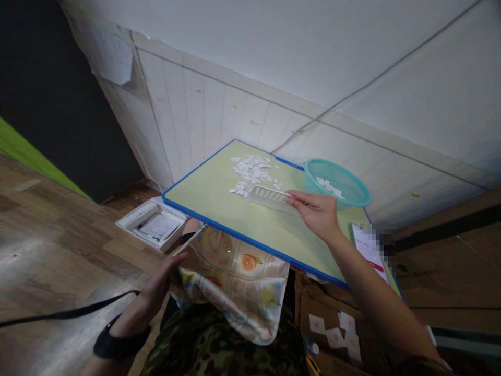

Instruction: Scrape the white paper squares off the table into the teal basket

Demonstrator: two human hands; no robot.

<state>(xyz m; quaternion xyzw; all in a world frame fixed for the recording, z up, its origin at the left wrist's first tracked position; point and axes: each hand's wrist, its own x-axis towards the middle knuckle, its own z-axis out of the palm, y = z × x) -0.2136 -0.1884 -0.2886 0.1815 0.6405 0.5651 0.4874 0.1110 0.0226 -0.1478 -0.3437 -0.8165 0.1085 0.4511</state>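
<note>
My right hand (315,209) reaches over the table and pinches one end of a flat whitish piece with a row of slots (270,195). Its far end touches or nearly touches white paper scraps (251,169) spread on the pale yellow tabletop (211,188). To the right of that hand, a teal plastic basin (338,180) holds more white scraps. My left hand (172,269), lower left, grips the edge of a glossy fruit-patterned cloth (235,277). The cloth hangs over my lap below the table's blue edge; part of that hand's fingers is hidden behind it.
A clipboard with a printed sheet (368,250) lies at the table's right side. On the left, an open white box (152,224) with papers sits below table height. Cardboard with several white cards (334,337) is below right. A panelled wall (219,104) stands behind the table.
</note>
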